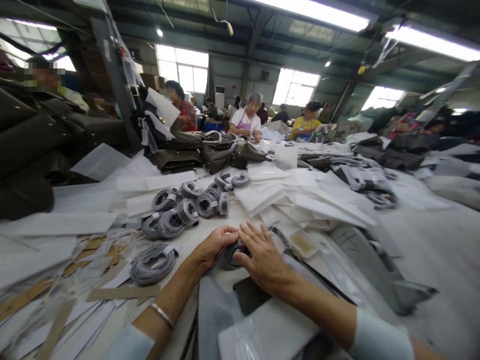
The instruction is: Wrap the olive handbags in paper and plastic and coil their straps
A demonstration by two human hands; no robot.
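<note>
My left grip [213, 246] grasping a coil [229, 258], my right grip [263, 256] against it, its hold I cannot tell, more coils [186, 211] beyond

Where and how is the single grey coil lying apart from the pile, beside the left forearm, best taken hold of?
Probably by the upper-right part of the grey coil, across its white band, coming from above and the left hand's side. It lies flat with a hollow middle for fingertips, and pinching the banded turns should keep them together.
</note>
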